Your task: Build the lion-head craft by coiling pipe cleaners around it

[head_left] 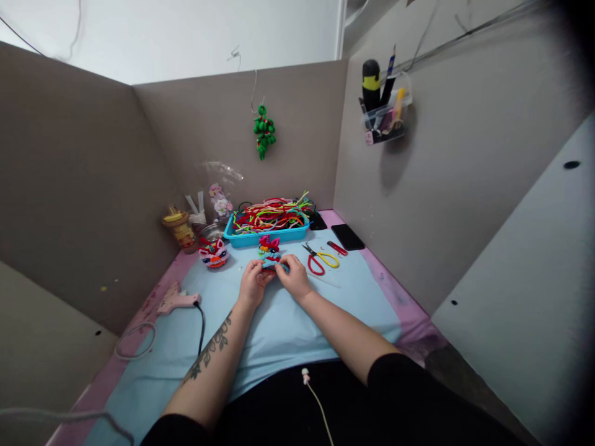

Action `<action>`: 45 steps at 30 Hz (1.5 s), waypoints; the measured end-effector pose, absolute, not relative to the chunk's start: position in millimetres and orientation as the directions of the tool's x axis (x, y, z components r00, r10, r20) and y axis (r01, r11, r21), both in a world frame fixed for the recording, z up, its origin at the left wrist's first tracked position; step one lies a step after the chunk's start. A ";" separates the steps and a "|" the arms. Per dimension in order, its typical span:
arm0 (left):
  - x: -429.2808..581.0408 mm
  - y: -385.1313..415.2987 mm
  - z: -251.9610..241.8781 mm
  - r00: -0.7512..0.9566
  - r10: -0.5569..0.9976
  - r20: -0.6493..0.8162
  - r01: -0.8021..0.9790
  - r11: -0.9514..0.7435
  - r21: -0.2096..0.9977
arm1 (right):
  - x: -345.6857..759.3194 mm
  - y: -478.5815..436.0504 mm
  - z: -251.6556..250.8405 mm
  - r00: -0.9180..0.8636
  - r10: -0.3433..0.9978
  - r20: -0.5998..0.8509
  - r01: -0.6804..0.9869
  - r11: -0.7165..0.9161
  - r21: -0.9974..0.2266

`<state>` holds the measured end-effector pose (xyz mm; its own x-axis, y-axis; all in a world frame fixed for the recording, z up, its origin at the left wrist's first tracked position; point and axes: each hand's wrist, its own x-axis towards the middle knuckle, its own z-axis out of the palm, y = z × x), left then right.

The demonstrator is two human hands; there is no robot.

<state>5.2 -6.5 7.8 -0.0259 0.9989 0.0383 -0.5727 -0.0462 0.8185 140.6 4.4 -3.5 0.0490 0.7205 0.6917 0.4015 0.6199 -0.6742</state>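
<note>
Both hands meet at the middle of the table around a small colourful figure, made of fuzzy pipe cleaners in pink, yellow, red and blue. My left hand is closed on its left side, and my right hand pinches the light-blue part at its lower right. Fingers cover much of the figure's lower half. Left of the hands sits a finished-looking pink, white and red animal head. To the right lie scissors with one red and one yellow handle.
Behind the hands stands a blue tray heaped with coloured pipe cleaners. A pink glue gun with a cord lies left. A red cutter and black phone lie right. A cup and metal bowl stand back left. Partitions enclose the table.
</note>
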 end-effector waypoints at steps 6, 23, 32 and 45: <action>6.8 -8.3 7.1 -0.053 0.995 0.088 -0.536 -0.103 0.838 | 139.5 2.4 -2.3 0.080 0.715 0.694 0.399 0.615 -0.680; 14.5 -5.5 8.8 -0.242 0.957 0.157 -0.486 -0.260 0.834 | 131.2 0.1 -3.1 0.009 0.686 0.728 0.345 0.681 -0.646; 4.4 0.3 12.4 -0.334 0.932 0.143 -0.543 -0.315 0.778 | 133.8 -0.9 -5.4 0.012 0.717 0.697 0.290 0.664 -0.689; -4.6 4.3 9.7 -0.350 0.924 0.152 -0.579 -0.342 0.740 | 135.8 -4.4 0.7 0.008 0.825 0.565 0.147 0.558 -0.817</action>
<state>-4.6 4.3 9.7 -0.3505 0.9241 0.1522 -0.5791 -0.3415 0.7403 135.8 -4.4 0.7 0.0077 0.8254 0.5646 0.1466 0.5575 -0.8171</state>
